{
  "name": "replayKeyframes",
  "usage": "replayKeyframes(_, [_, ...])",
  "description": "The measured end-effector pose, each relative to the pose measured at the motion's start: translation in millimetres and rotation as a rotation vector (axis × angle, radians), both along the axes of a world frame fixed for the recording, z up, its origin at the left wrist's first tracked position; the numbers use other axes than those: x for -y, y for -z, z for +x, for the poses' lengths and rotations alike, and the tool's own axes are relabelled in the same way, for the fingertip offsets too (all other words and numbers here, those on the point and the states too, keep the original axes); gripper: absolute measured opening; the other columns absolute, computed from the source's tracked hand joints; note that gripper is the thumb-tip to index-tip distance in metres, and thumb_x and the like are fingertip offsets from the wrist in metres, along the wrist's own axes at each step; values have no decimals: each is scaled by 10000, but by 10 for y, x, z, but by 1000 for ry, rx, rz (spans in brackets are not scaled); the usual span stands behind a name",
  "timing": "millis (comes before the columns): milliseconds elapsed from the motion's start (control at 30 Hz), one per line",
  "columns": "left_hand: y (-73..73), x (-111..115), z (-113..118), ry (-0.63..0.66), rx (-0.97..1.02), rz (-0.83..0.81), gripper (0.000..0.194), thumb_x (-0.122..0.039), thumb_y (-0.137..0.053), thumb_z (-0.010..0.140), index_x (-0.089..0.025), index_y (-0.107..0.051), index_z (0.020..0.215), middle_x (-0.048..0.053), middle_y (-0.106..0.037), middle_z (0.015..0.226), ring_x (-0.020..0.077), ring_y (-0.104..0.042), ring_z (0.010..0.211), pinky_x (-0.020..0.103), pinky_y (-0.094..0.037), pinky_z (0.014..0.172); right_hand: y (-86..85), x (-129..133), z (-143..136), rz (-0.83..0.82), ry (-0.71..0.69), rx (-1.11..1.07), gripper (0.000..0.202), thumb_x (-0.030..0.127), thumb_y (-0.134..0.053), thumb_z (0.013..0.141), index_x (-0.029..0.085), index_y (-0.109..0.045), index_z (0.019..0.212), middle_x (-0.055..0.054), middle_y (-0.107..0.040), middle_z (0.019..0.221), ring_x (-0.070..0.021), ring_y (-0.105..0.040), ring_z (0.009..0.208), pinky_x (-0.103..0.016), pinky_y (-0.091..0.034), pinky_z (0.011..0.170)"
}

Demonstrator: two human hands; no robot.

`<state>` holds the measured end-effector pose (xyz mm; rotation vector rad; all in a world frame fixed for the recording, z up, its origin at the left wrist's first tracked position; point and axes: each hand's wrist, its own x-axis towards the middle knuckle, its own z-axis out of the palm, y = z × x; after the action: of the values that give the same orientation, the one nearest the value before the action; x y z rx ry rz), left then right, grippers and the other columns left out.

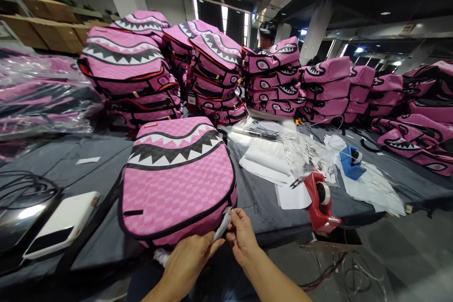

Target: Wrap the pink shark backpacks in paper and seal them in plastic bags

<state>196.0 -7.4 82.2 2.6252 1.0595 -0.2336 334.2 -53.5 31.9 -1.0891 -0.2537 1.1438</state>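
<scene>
A pink checkered backpack (184, 184) with a black-and-white shark-teeth band lies on the grey-covered table in front of me, its near edge toward my body. At its near right corner, a strip of whitish, crinkled wrapping (222, 226) runs between my two hands. My left hand (189, 259) is closed on the lower end of this wrapping, just below the bag's edge. With thumb and fingers pinched, my right hand (242, 236) grips its upper end. Whatever the wrapping covers is hidden. Another whitish crumpled piece (162, 257) shows beside my left hand.
Stacked pink backpacks (123, 61) line the table's far side. To the right lie plastic bags (265, 155), a red tape dispenser (322, 203) and a blue tape dispenser (352, 163). A white box-like device (63, 222) sits left. A person (267, 35) is behind the stacks.
</scene>
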Motion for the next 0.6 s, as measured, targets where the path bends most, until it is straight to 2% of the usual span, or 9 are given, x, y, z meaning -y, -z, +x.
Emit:
replayKeyframes(100, [-25, -7, 42, 24, -23, 37, 282, -344, -463, 1052, -201, -701, 1002, 67, -782, 802, 296, -773, 860, 310, -433, 638, -42, -35, -11, 43, -6, 119, 613, 726, -804, 613, 217, -506, 778, 86, -461, 570, -62, -358, 485, -170, -233, 418])
replayKeyframes(167, [-68, -8, 106, 37, -27, 55, 286, -351, -470, 1049, -191, -702, 1001, 71, -783, 794, 301, -775, 851, 311, -461, 637, -82, -79, 16, 53, 21, 216, 620, 726, -807, 606, 217, -480, 745, 99, -433, 543, -53, -342, 463, -170, -249, 421])
replayKeyframes(300, [-104, -7, 253, 35, -18, 110, 292, -360, -486, 1041, -176, -712, 1031, 83, -792, 814, 311, -776, 852, 319, -516, 640, -58, -218, 67, 43, 47, 116, 646, 731, -793, 579, 247, -399, 745, 123, -376, 531, -52, -288, 421, -170, -220, 385])
replayKeyframes(367, [-55, -11, 286, 64, 0, 139, 272, -355, -507, 1032, -185, -719, 1038, 71, -796, 816, 310, -777, 835, 324, -537, 637, 29, -308, 69, 3, 53, 78, 624, 737, -749, 601, 258, -376, 742, 127, -347, 527, -58, -251, 409, -172, -192, 365])
replayKeyframes(400, [-13, -16, 285, 85, 18, 159, 255, -348, -522, 1026, -191, -723, 1030, 60, -796, 809, 306, -778, 819, 323, -542, 628, 83, -353, 72, -16, 66, 117, 589, 746, -692, 652, 261, -367, 735, 125, -332, 521, -65, -241, 404, -177, -191, 357])
replayKeyframes(500, [148, -39, 232, 150, 111, 277, 207, -330, -588, 996, -192, -727, 929, 28, -781, 727, 285, -775, 718, 299, -520, 552, 229, -434, 128, -17, 159, 414, 472, 694, -512, 839, 260, -379, 709, 104, -333, 510, -94, -291, 413, -199, -268, 376])
replayKeyframes(600, [295, -68, 174, 201, 271, 474, 196, -303, -683, 936, -181, -691, 783, -4, -707, 562, 256, -733, 545, 274, -435, 441, 255, -327, 269, -3, 266, 610, 399, 593, -556, 884, 251, -439, 714, 73, -423, 563, -123, -414, 497, -227, -384, 467])
